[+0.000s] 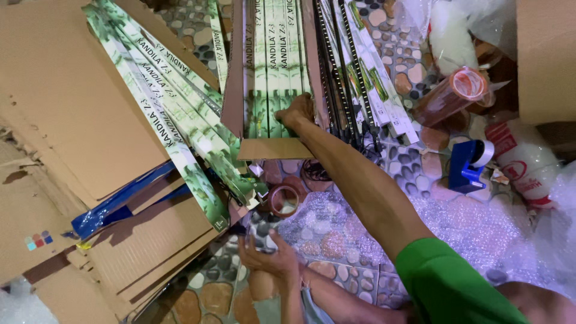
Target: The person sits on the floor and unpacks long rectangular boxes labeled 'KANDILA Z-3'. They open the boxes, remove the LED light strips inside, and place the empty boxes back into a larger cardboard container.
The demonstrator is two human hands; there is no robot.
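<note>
My right hand (297,111) reaches forward from a green sleeve, its fingers curled over the near ends of long green and white boxes (273,66). These boxes lie side by side in an open cardboard carton (273,149). My left hand (270,258) is low, near my body, fingers spread at the edge of a bubble wrap sheet (360,222) on the pebble floor. Whether it grips anything is unclear. A roll of brown tape (284,200) lies just beyond it.
More long green and white boxes (174,120) fan out over flattened cardboard (66,102) at left. Thin black strips (342,72) lie right of the carton. Further right are a brown tape roll (456,93), a blue tape dispenser (469,165) and plastic bags (528,162).
</note>
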